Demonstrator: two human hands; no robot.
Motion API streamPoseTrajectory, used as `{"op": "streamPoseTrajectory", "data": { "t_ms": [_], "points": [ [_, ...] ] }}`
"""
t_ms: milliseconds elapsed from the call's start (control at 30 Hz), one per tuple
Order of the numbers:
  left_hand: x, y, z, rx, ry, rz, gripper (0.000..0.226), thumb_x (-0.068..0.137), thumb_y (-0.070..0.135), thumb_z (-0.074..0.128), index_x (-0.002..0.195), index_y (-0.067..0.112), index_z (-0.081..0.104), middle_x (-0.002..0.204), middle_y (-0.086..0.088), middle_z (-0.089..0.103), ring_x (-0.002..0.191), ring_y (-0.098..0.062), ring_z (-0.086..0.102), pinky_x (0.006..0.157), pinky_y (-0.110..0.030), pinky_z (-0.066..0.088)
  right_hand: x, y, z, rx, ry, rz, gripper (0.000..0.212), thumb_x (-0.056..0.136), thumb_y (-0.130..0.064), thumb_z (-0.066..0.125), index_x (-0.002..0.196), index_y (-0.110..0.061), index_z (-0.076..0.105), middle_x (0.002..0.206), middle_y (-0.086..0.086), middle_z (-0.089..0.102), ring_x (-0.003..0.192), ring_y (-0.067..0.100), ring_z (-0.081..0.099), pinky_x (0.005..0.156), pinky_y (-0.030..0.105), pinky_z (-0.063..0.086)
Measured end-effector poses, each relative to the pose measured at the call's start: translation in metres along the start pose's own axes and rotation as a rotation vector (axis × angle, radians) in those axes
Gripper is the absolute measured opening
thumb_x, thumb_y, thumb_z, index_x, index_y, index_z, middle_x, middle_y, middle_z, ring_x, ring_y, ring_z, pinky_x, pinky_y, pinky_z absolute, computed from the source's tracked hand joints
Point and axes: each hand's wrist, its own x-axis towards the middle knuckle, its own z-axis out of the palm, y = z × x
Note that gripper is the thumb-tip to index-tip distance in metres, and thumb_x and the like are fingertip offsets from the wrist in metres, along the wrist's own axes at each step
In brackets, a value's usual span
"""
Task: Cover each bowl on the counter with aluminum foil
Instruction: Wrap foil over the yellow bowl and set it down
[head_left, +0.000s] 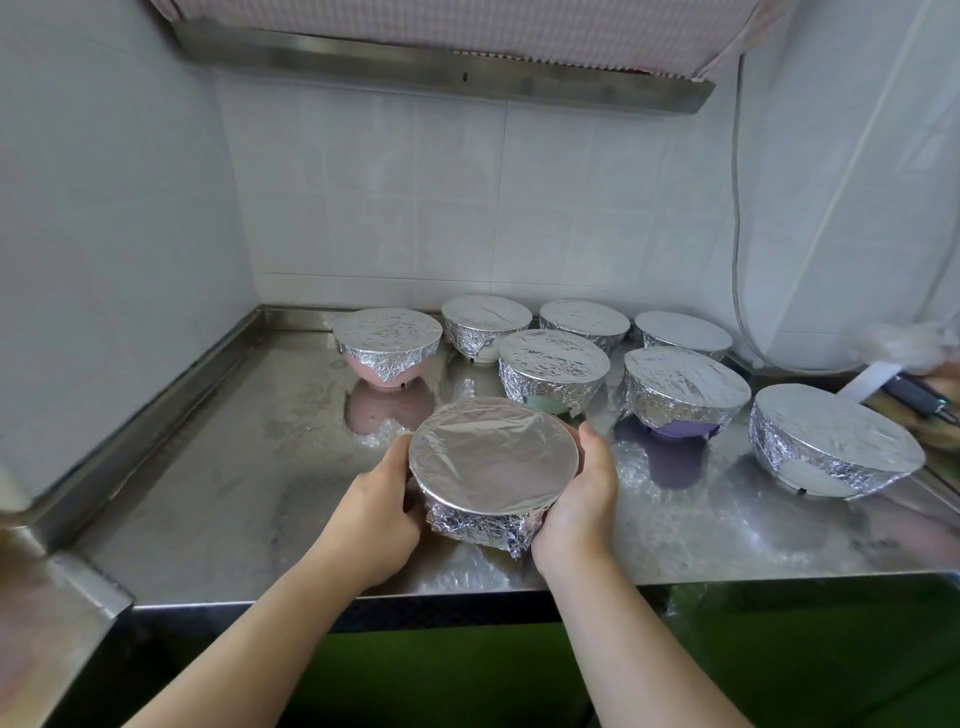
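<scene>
A stainless-steel bench (218, 499) fills a tiled corner, its raised lip running along the back and left edges. White square wall tiles (415, 197) cover the rear wall and both side walls, lit softly and evenly. Overhead hangs a range hood (441, 67) with a steel front strip, its top draped in a pale checked cloth cover (426, 23). A white cable (737, 218) drops down the right wall to the bench. Below the bench front, green cabinet fronts (779, 654) show
</scene>
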Motion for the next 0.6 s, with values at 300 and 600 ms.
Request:
{"op": "streamPoseTrajectory", "data": {
  "t_ms": [300,600],
  "points": [
    [0.003,0.009,-0.008,-0.537,0.397,-0.27,0.036,0.097,0.003,0.053,0.123,0.024,0.068,0.115,0.014,0.072,0.115,-0.008,0.065,0.092,-0.026,0.048,0.012,-0.004,-0.012,-0.001,-0.005,-0.018,0.047,0.108,-0.04,0.045,0.125,-0.007,0.074,0.111,0.012,0.08,0.112,0.037,0.072,0.101,0.048,0.053],
    [-0.01,0.068,0.05,-1.024,0.494,-0.338,0.038,0.108,0.035,0.044,0.141,0.031,0.062,0.139,0.021,0.062,0.133,-0.001,0.053,0.104,-0.019,0.038,-0.001,0.016,-0.002,0.06,0.057,0.066,0.057,0.088,-0.055,0.063,0.126,-0.014,0.075,0.118,0.009,0.079,0.115,0.032,0.073,0.112,0.055,0.05]
  ]
}}
